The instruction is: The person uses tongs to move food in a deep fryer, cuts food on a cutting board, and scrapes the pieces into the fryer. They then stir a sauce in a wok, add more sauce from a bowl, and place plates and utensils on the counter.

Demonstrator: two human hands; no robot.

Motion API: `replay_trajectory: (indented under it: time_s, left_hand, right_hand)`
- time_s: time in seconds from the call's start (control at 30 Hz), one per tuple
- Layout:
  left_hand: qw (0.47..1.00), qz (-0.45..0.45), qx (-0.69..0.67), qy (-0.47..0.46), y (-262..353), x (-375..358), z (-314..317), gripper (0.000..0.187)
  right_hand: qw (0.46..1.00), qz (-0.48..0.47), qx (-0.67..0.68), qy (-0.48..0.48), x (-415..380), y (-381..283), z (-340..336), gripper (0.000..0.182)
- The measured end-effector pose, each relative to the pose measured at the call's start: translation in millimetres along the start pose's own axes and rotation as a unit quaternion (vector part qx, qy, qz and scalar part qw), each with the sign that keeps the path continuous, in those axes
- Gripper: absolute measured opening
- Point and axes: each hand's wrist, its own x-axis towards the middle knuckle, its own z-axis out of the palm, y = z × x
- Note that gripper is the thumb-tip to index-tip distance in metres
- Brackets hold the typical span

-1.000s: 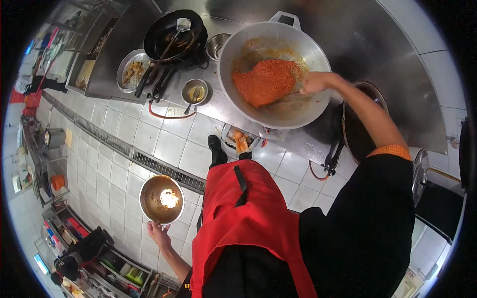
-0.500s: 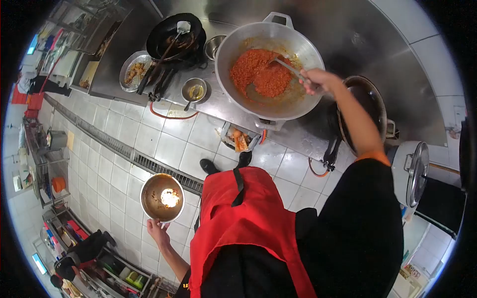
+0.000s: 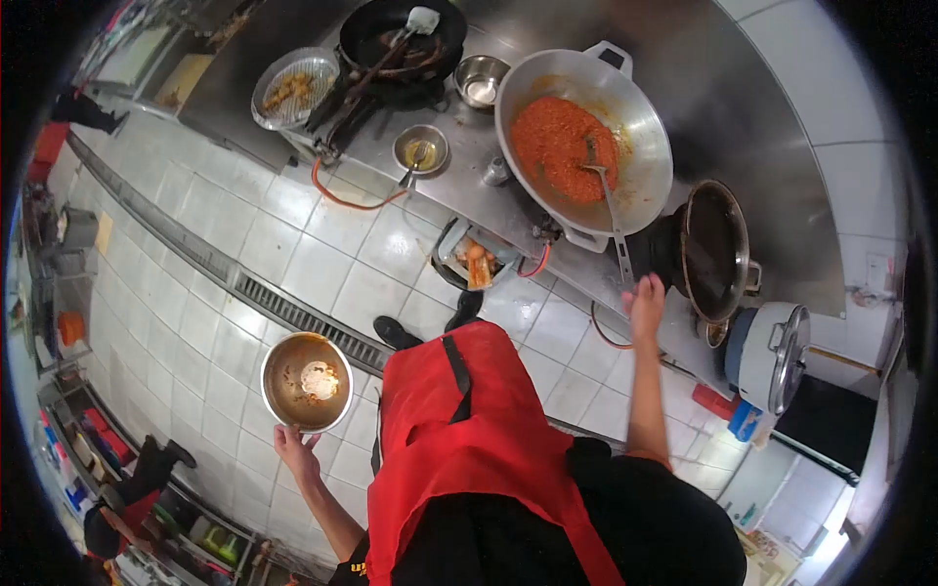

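My left hand (image 3: 296, 452) grips the rim of a metal bowl (image 3: 283, 393) that has reddish-brown residue inside. On the right, my right hand (image 3: 645, 301) is just below the handle end of a metal spatula (image 3: 616, 223), apart from it, with nothing visible in the fingers. The spatula rests in a large silver wok (image 3: 650, 146), its head in a chunky red-orange paste (image 3: 552, 137) and its handle over the near rim.
Beside the wok stand a dark pan (image 3: 711, 256) and a lidded cooker (image 3: 767, 356). Leftward are a small bowl (image 3: 437, 139), a black wok (image 3: 357, 34) and a strainer (image 3: 264, 98). A waste bin (image 3: 442, 259) sits below. Another person (image 3: 127, 498) is at lower left.
My right hand has let go of the spatula and moved down toward my body. The view has shifted, and my left hand still holds the bowl.
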Motion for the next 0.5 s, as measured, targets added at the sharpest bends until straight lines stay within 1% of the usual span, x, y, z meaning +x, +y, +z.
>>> replay_trajectory:
  time_s: [0.03,0.07,0.1,0.13,0.17,0.2,0.23,0.27,0.3,0.33,0.37,0.43,0.47,0.5]
  left_hand:
    - [1.0,-0.001,-0.004,0.012,-2.4,2.4,-2.7,0.013]
    - [1.0,0.001,0.009,0.011,-16.0,12.0,-12.1,0.012]
    - [1.0,-0.007,0.024,0.018,-22.8,18.8,-19.2,0.013]
    - [0.999,-0.019,0.04,0.025,-31.5,25.4,-26.6,0.013]
    - [0.998,-0.035,0.034,0.044,-43.9,34.0,-33.3,0.012]
    - [0.997,-0.042,0.045,0.036,-39.7,32.3,-28.6,0.01]
    - [0.998,-0.047,0.036,0.026,-48.6,38.1,-33.8,0.01]
    - [0.998,-0.053,0.027,0.016,-57.7,43.0,-41.1,0.009]
    - [0.996,-0.075,0.038,0.032,-56.3,57.2,-35.2,0.009]
    - [0.993,-0.092,0.046,0.048,-57.9,60.8,-31.1,0.008]
    - [0.994,-0.088,0.044,0.039,-71.3,66.4,-39.6,0.007]
    - [0.99,-0.127,0.038,0.044,-79.8,66.8,-45.5,0.007]
    - [0.988,-0.145,0.033,0.047,-80.5,67.3,-48.9,0.006]
    - [0.987,-0.153,0.026,0.037,-82.2,67.1,-52.0,0.006]
  right_hand:
    - [0.993,-0.017,0.065,0.093,-12.7,30.1,5.5,0.024]
    - [0.989,0.001,0.058,0.14,-26.3,62.8,8.3,0.022]
    - [0.992,0.034,0.004,0.121,-56.0,64.2,23.6,0.02]
    - [0.994,0.057,-0.06,0.071,-82.3,63.3,40.7,0.02]
    - [0.991,0.052,-0.119,0.012,-101.1,59.1,59.1,0.02]
    - [0.984,-0.049,-0.161,-0.049,-91.5,81.1,75.9,0.025]
    - [0.964,-0.154,-0.192,-0.101,-82.3,101.7,93.1,0.03]
    - [0.954,-0.183,-0.213,-0.106,-66.5,109.8,113.4,0.035]
    - [0.943,-0.207,-0.235,-0.108,-46.2,122.5,143.1,0.039]
    - [0.906,-0.286,-0.306,-0.054,-21.9,136.6,161.6,0.041]
    - [0.855,-0.363,-0.371,-0.004,1.4,150.0,176.4,0.042]
    - [0.916,-0.217,-0.337,-0.031,32.9,157.8,194.2,0.038]
    - [0.91,-0.219,-0.349,-0.039,20.5,142.8,200.5,0.038]
    - [0.908,-0.192,-0.37,-0.043,-3.5,103.8,212.6,0.035]
